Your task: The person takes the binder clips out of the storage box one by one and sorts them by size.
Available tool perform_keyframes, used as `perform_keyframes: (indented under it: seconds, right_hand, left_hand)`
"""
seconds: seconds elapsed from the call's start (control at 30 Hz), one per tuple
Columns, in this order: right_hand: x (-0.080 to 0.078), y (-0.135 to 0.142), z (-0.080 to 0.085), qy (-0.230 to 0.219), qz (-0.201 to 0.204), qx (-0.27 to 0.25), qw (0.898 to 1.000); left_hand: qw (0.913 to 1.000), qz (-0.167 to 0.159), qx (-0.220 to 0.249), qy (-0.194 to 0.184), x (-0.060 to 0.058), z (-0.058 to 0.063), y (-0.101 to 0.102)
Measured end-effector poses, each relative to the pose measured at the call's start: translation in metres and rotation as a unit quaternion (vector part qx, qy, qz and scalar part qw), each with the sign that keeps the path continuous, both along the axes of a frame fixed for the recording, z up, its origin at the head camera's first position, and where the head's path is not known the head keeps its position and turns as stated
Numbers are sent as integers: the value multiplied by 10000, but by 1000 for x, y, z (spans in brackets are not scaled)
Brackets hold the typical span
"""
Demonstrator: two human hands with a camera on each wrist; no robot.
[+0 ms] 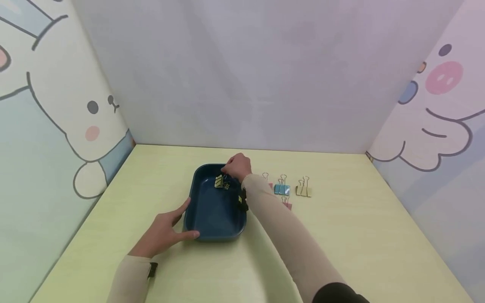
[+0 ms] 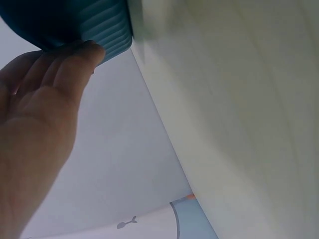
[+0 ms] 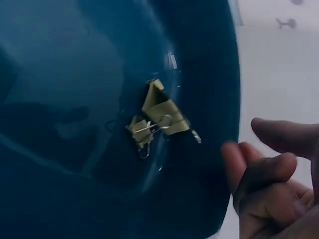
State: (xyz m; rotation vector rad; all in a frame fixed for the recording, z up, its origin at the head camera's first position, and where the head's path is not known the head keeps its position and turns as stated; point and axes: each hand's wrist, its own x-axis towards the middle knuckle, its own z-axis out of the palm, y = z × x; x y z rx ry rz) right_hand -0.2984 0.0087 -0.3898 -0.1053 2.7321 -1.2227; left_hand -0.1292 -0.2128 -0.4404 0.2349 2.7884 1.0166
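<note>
A dark blue tray (image 1: 217, 221) sits on the table, its near left corner held between the thumb and fingers of my left hand (image 1: 163, 231). In the left wrist view those fingers press against the tray's ribbed outer wall (image 2: 107, 27). My right hand (image 1: 238, 167) is over the tray's far right corner. Seen from the right wrist, its fingers are loosely curled beside the rim, thumb apart, with nothing visible between them. Inside the tray lie a larger gold binder clip (image 3: 167, 117) and a smaller gold binder clip (image 3: 141, 130), touching or nearly so.
Right of the tray, on the table, are a blue binder clip (image 1: 282, 190), a yellow binder clip (image 1: 304, 191) and a pink binder clip (image 1: 288, 205). Another pink clip (image 1: 270, 185) is partly behind my right sleeve (image 1: 291, 231). Cartoon-printed panels (image 1: 428, 126) flank the table.
</note>
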Motion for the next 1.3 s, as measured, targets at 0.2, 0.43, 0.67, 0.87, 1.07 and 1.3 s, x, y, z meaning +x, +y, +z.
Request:
perform_keyframes:
  seconds: [0.2,0.43,0.67,0.87,1.07,1.3]
  right_hand:
    - [-3,-9,-7,90,118,961,9953]
    - [-7,-12,-17,-131,374,1363,9899]
    - [-6,-14,-19,-90,340,1072,9936]
    - [-4,-13,-16,-75,310,663,9973]
    - [1,-13,-10,31,458,408,9981]
    - [8,-15,2,114,890,391,9952]
  left_hand:
    - [10000,-41,1,70,1,0,0]
    - [10000,-2,32,-16,2,-1,0]
    - [10000,19,80,-45,3,2,1]
    - [9999,-57,73,53,4,3,0]
    - [10000,-38,16,5,5,6,1]
    - [10000,-16,-89,7,6,7,2]
